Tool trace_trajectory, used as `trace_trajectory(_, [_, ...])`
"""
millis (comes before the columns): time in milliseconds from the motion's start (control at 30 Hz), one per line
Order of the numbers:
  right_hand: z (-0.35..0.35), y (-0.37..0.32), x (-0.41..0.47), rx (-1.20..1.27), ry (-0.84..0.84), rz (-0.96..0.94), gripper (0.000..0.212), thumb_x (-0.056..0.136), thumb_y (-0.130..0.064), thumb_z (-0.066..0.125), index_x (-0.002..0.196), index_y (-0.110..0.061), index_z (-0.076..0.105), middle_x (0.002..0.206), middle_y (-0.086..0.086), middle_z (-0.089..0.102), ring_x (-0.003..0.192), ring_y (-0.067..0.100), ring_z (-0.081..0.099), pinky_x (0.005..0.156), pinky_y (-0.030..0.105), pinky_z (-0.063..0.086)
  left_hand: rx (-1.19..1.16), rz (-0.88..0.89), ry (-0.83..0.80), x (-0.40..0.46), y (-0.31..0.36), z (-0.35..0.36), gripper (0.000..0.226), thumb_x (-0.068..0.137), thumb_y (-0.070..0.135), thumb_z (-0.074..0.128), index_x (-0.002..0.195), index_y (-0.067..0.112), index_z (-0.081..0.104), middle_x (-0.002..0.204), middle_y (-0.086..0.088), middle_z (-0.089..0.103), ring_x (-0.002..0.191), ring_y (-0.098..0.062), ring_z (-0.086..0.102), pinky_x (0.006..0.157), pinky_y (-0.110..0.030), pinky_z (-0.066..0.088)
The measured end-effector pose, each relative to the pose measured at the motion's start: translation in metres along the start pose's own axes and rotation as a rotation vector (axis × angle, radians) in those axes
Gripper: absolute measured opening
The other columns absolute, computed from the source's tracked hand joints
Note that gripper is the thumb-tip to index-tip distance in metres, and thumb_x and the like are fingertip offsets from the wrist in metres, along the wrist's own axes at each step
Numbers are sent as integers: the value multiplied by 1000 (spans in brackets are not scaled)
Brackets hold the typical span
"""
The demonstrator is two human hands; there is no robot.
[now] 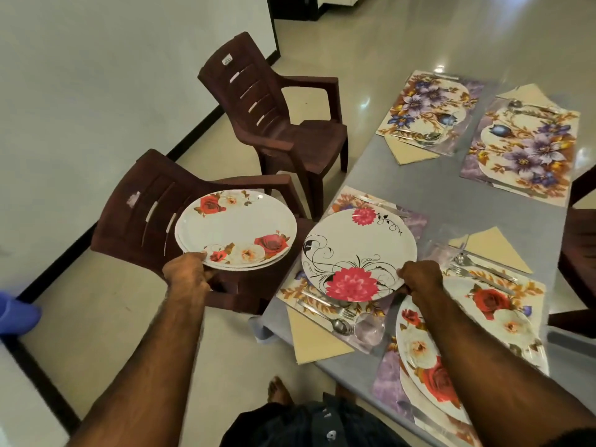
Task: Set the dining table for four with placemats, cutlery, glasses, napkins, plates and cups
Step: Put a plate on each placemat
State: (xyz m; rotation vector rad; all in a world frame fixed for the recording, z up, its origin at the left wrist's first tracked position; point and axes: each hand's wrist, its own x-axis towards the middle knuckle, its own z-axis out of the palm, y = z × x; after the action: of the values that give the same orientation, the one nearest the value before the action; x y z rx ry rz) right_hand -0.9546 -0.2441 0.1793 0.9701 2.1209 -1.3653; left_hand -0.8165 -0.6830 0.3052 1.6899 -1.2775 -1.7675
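Left hand (190, 269) gripping rose plates (235, 229), right hand (421, 277) holding dahlia plate (358, 253)

A home dining room: plastic armchairs (274, 124) beyond the left hand (187, 272), floral placemats (522, 150) past the right hand (419, 277).

Both forearms reach forward and down, bare to the elbow, set well apart. The left hand (188, 269) curls its fingers under the near rim of what it carries, thumb on top. The right hand (421, 277) is knuckles-up, its grip a pinch on a near rim. One bare foot (279, 390) shows below.
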Motion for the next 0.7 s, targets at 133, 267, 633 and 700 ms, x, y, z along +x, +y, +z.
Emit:
trace_trajectory(133, [15,19,17,-176,-49,-17,56,58,-17,77,110,-1,66,98,18,75,76,40,75,54,48,64,-18,-26,-19,0,0,1,22,90,-7,71,111,0,66,100,-15,75,77,-27,76,61,-41,63])
trace_trajectory(267, [18,27,23,-425,-24,-78,58,62,-46,70,105,-7,71,92,14,78,77,35,76,70,45,66,-41,-61,-59,5,2,4,24,91,-6,69,114,1,66,106,-17,76,85,-29,77,66,-44,63])
trace_trajectory(633, [27,-38,22,-777,74,-330,46,90,-34,68,129,-10,65,134,18,66,120,40,65,96,46,56,-42,-75,-79,7,-2,13,23,91,-3,72,113,1,67,101,-14,79,81,-26,80,68,-42,66])
trace_trajectory(700, [28,-43,25,-717,126,-332,39,91,-27,69,124,-7,67,129,20,68,117,42,67,94,46,58,-39,-83,-83,7,-4,15,19,91,-2,73,109,2,68,100,-13,79,80,-27,80,71,-44,66])
